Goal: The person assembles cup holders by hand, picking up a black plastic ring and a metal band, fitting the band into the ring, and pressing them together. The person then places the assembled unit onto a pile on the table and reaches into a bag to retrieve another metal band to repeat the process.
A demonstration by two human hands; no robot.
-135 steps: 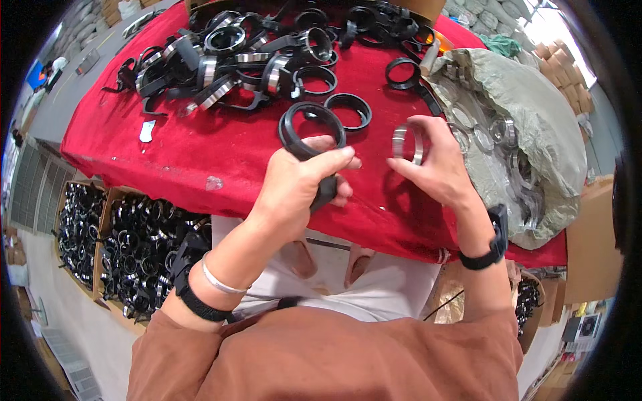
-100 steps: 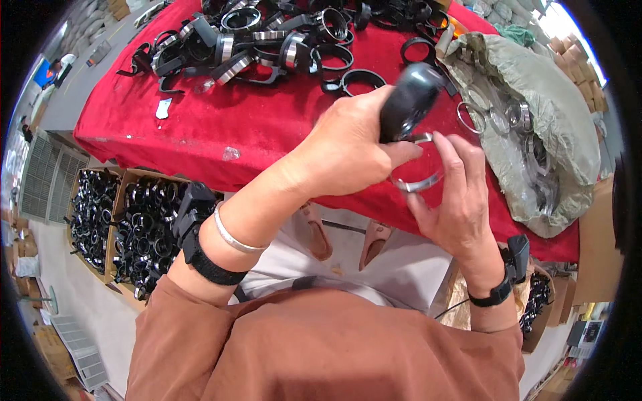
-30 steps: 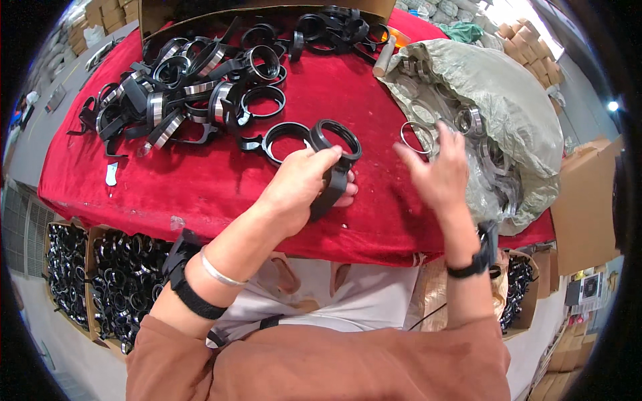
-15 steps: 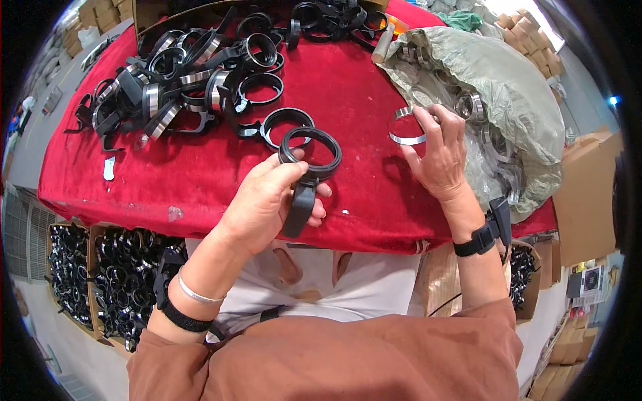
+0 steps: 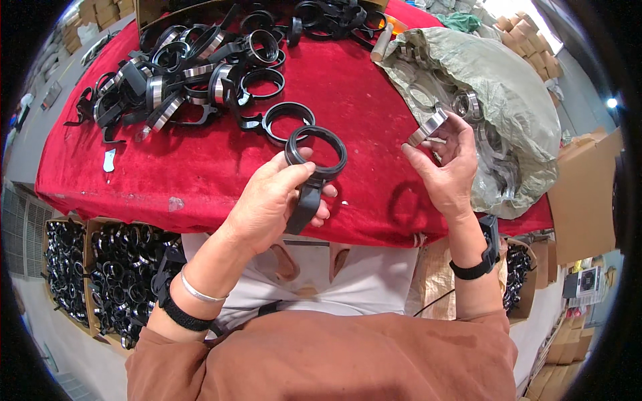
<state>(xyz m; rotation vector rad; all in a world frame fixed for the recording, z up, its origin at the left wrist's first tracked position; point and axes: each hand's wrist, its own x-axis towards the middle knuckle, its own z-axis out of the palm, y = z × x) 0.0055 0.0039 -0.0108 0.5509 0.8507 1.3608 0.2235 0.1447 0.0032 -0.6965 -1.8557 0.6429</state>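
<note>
My left hand (image 5: 277, 190) is closed round the stem of a black ring-shaped plastic part (image 5: 341, 164), whose round opening faces up above the red cloth. A thin silver metal ring (image 5: 428, 127) is pinched between the thumb and fingers of my right hand (image 5: 451, 164), tilted almost edge-on. Just beyond the held black part lies another black ring part (image 5: 289, 107) on the cloth. To the right of my right hand, a greenish woven sack (image 5: 515, 100) lies open with several silver rings (image 5: 466, 105) inside it.
A heap of black ring parts with silver bands (image 5: 167, 87) covers the table's far left. The red cloth (image 5: 361, 120) spreads across the table. Cardboard boxes full of black parts (image 5: 130, 281) stand below at left; another box (image 5: 521, 277) stands at lower right.
My right hand has turned the silver ring from nearly level to a steep tilt and shifted slightly right. My left hand has moved a little to the right with the black part.
</note>
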